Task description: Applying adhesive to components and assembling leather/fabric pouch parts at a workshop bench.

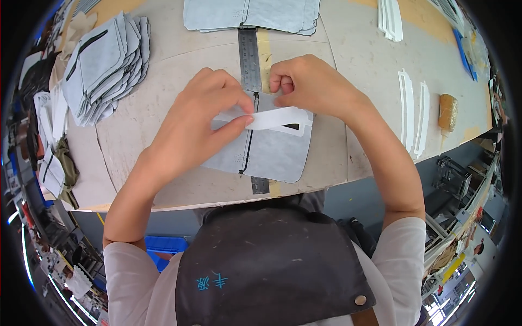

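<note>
The white strip lies across the line of the steel ruler, its left end pinched between the thumb and forefinger of the left hand. The right hand, right of the ruler, has its fingers curled, the thumb just beside the strip's upper edge; I cannot tell whether they grip anything. Under the strip is one grey panel, lying over the ruler, with one white frame around a dark slot right of it.

On the worktop there are two stacks: grey pieces left of the ruler (too overlapped to count) and grey sheets at its far end, cut off above. Well right of the ruler lie two slim white frames and one amber wrapped object, its kind unclear. The panel hides the ruler's middle.
</note>
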`<action>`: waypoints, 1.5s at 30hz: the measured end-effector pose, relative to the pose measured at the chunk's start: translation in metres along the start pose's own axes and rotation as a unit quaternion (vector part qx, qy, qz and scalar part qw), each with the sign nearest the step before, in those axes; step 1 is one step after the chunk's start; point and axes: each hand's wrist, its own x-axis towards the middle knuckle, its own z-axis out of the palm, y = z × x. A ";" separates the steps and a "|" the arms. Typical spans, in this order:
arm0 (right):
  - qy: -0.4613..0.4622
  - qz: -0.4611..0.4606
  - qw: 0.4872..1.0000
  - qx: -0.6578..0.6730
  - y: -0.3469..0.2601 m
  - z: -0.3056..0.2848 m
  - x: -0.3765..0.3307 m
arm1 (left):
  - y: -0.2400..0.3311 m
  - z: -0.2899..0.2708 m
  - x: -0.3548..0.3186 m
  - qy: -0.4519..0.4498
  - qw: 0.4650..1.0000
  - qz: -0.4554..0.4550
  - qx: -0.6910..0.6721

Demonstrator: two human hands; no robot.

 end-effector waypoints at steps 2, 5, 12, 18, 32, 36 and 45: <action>0.000 0.003 0.999 -0.037 -0.004 0.001 0.002 | 0.003 -0.006 -0.004 0.037 0.996 0.059 0.056; 0.011 0.016 0.997 -0.068 -0.006 0.004 0.002 | 0.003 -0.010 0.001 0.073 0.987 0.095 0.109; 0.006 0.014 0.999 -0.047 -0.004 0.003 0.002 | -0.005 0.000 0.023 0.064 0.987 0.004 -0.145; 0.009 -0.014 0.999 -0.036 -0.002 0.002 -0.001 | -0.012 -0.007 0.041 -0.108 0.993 0.002 -0.050; 0.139 0.087 0.972 0.169 0.008 0.042 -0.078 | -0.017 0.016 0.025 -0.014 0.977 -0.158 -0.139; 0.328 -0.121 0.933 -0.084 0.014 0.075 -0.079 | -0.021 0.024 0.031 0.000 0.987 -0.129 -0.095; 0.331 -0.167 0.914 -0.164 0.019 0.091 -0.072 | -0.028 0.041 0.035 0.075 0.995 -0.058 0.029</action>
